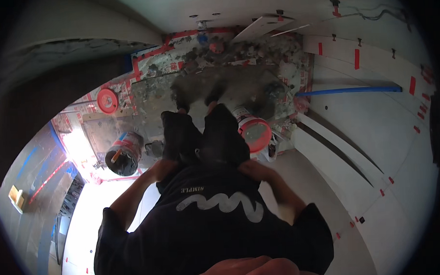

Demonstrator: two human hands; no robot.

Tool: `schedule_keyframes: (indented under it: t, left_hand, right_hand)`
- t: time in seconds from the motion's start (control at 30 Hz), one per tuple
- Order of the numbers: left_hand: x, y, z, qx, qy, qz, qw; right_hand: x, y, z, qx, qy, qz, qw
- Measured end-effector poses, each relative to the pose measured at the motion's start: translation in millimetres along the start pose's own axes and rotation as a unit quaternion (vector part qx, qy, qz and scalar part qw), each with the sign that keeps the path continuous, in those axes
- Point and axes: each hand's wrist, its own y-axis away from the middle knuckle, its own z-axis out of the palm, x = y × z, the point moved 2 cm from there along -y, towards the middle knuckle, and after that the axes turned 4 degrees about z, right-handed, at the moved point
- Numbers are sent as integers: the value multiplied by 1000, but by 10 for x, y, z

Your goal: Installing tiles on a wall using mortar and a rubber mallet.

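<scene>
Both arms are lowered along my black shirt. My left hand (163, 169) rests at my left hip against the dark trousers, and my right hand (250, 169) sits likewise at the right hip. The fingers of both hands are hidden, perhaps in pockets or folds of cloth. No tool shows in either one. Nearest the left hand stands a bucket (134, 140) smeared with dark grey material, with an orange-handled tool (116, 156) in it. Close to the right hand is a red-rimmed bucket (257, 136) with a greyish top.
A red round lid (107, 101) lies at the left. Rubble (241, 52) covers the far floor, near a leaning white board (261, 30). Large pale panels (355, 118) with red clips and a blue strip (349, 91) line the right. A yellow block-like tool (17, 198) is far left.
</scene>
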Motion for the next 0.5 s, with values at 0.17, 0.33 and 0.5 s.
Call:
schedule_keyframes:
  t: [0.17,0.33,0.5]
  left_hand:
    - [170,-306,-278,-122,-29,-210,970]
    - [-164,-256,-202,-160,183,-271,931]
    - [174,-1098,-576,-242,-30,-320,915]
  right_hand:
    - [259,-508,155,-88,-71,12,994]
    - [428,-1070,-254,-324,-163,88,928]
    - [609,-2122,-2292,26,-429,-14,903]
